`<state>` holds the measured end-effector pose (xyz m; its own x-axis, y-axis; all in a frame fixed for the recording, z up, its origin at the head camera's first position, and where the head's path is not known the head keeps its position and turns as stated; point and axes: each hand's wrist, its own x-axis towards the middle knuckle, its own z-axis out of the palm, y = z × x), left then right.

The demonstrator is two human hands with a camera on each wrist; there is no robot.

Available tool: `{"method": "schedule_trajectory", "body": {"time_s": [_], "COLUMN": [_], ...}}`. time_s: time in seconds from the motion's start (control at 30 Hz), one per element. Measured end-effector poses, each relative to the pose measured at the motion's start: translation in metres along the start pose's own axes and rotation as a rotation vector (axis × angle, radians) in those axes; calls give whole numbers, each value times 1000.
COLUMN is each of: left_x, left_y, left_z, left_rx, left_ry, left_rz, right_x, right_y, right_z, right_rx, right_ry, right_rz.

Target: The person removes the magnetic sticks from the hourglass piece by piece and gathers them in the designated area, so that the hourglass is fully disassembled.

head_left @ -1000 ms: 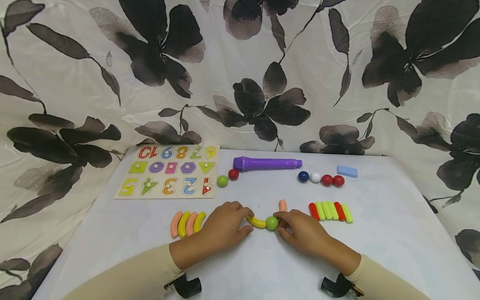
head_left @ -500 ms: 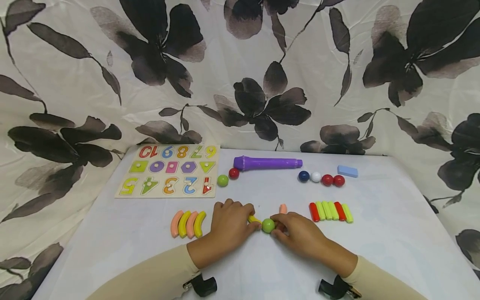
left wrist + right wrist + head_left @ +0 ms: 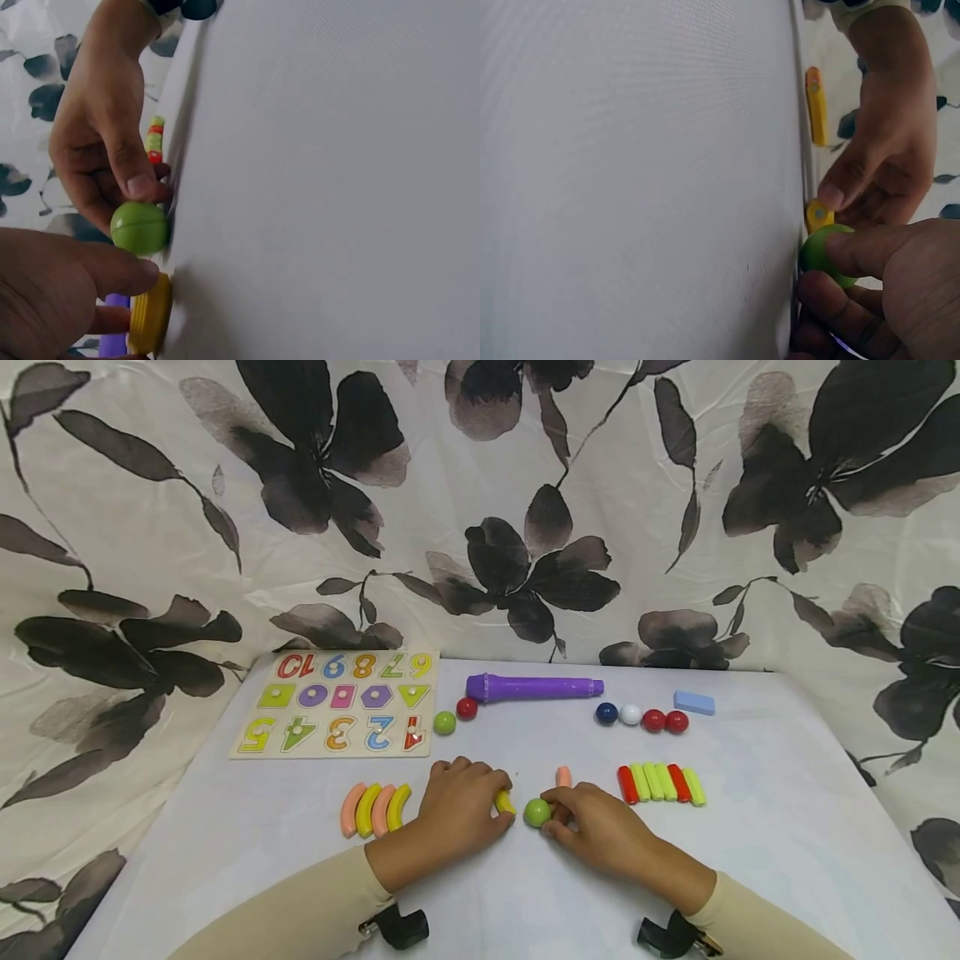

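Note:
A curved yellow piece (image 3: 505, 802) is pinched between the thumb and fingers of my left hand (image 3: 459, 802). In the left wrist view this yellow piece (image 3: 150, 315) stands close to the white surface, its ribbed side showing. Just right of it is a glossy green ball (image 3: 536, 812). My right hand (image 3: 603, 827) pinches that ball from its right side. The thumb overlaps the green ball (image 3: 829, 255) in the right wrist view. A pink piece (image 3: 563, 776) lies just beyond my right fingers, partly hidden by them.
Curved pink and yellow pieces (image 3: 372, 810) lie in a row at left; red and lime sticks (image 3: 662, 782) at right. Behind are a number puzzle board (image 3: 333, 750), a purple microphone-shaped toy (image 3: 536, 687), several coloured balls (image 3: 654, 720) and a blue block (image 3: 694, 702).
My left hand has moved right and turned the yellow piece, which now stands a little apart from the green ball. My right hand has shifted the ball slightly left.

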<state>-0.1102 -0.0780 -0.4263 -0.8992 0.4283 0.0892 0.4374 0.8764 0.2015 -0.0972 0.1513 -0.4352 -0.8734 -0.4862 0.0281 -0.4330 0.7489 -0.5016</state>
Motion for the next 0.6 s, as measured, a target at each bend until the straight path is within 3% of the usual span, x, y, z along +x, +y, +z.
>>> {"method": "schedule_trajectory", "body": {"time_s": [0.3, 0.6], "left_x": [-1, 4], "left_y": [-11, -20], "left_z": [-2, -6], "left_rx": [-133, -149], "left_ry": [-89, -128], "left_rz": [27, 39], "right_x": [-4, -3], "right_y": [6, 11], "right_z": [-7, -8], "right_rx": [-33, -77], "right_ry": [4, 41], "right_rz": [38, 63]}}
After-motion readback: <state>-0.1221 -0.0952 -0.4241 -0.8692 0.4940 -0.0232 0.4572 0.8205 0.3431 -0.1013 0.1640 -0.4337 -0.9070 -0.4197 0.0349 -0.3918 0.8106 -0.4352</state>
